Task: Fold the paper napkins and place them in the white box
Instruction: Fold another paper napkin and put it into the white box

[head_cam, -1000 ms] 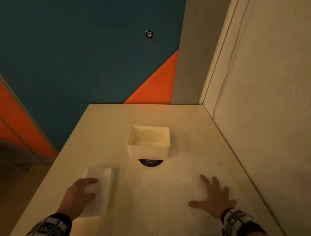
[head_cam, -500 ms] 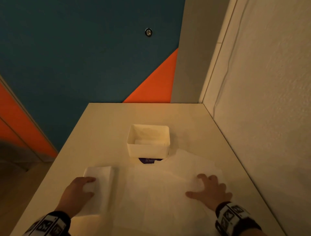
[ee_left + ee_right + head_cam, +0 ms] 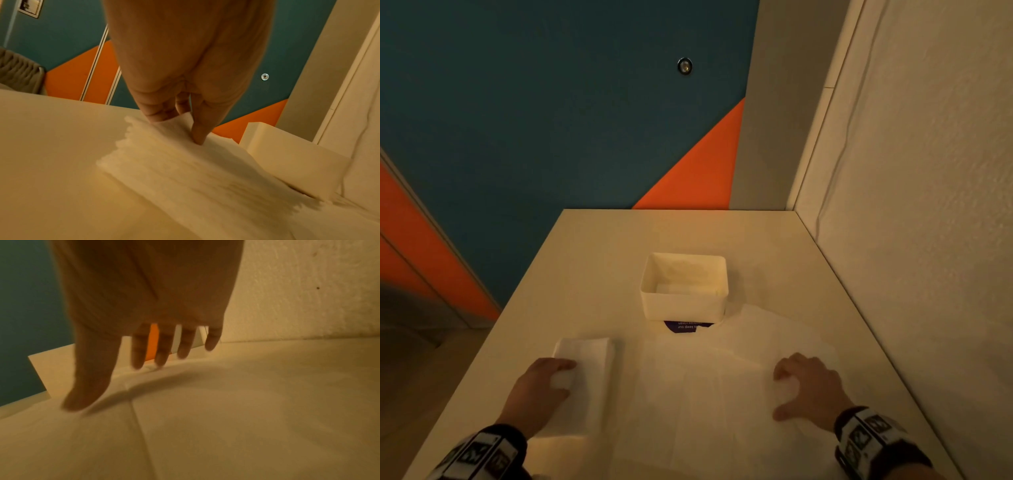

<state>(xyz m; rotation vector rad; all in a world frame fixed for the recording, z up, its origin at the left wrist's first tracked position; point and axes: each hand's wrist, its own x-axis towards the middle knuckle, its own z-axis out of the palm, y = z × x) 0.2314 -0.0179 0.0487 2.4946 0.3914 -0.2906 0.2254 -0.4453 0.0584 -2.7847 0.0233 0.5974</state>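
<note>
The white box (image 3: 683, 310) stands open at the table's middle with a folded napkin lying inside. A stack of folded napkins (image 3: 589, 383) lies at the near left. My left hand (image 3: 566, 371) rests on it, and in the left wrist view the thumb and fingers (image 3: 158, 113) pinch the top napkin's lifted far edge (image 3: 180, 121). A large unfolded napkin (image 3: 715, 383) lies spread in front of the box. My right hand (image 3: 780, 394) sits on its right part, its bent fingertips (image 3: 139, 360) and thumb pressing down, with a ridge of paper raised ahead of them.
A round purple sticker (image 3: 688, 327) peeks out from under the box's near side. The table (image 3: 602, 260) meets a textured white wall (image 3: 911, 240) along its right side. Its left edge drops to the floor. A blue and orange wall stands behind.
My right hand went from flat and spread to bent-fingered and drew back toward me, dragging and wrinkling the large napkin. My left hand stayed on the stack.
</note>
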